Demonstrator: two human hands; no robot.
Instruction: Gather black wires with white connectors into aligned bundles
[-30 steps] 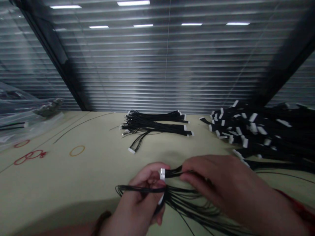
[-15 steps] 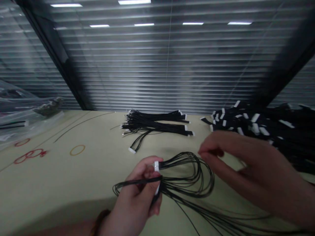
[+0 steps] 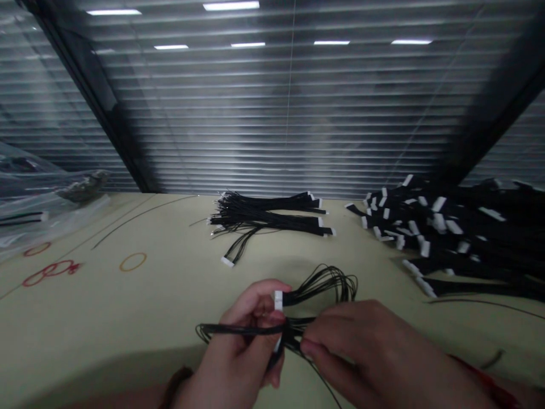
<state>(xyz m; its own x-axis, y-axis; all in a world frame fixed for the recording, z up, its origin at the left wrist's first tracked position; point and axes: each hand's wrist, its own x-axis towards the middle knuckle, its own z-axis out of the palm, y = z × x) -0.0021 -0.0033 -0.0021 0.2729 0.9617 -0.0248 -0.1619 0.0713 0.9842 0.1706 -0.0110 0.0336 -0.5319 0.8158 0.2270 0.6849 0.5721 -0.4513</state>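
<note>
My left hand (image 3: pixel 244 341) is closed around a black wire harness (image 3: pixel 326 281), gripping it by a white connector (image 3: pixel 278 301) that sticks up between thumb and fingers. Some wires loop back over the thumb to the left, and others bow out to the right. Close beside it, my right hand (image 3: pixel 361 346) has its fingers pinched on the harness wires just right of the connector. Its fingertips partly cover the strands, and the wires' far ends are hidden behind this hand.
Bundled black cables (image 3: pixel 272 213) with white connectors lie at the table's back middle. A large heap of similar cables (image 3: pixel 451 227) sits at right. To the left are a clear plastic bag (image 3: pixel 80 218), red rings (image 3: pixel 51 272) and a yellow rubber band (image 3: pixel 133 262). Window blinds (image 3: pixel 255 113) stand behind.
My right hand has come left and down from above the table onto the wires beside my left hand. My left hand has shifted slightly right and down, still holding the connector.
</note>
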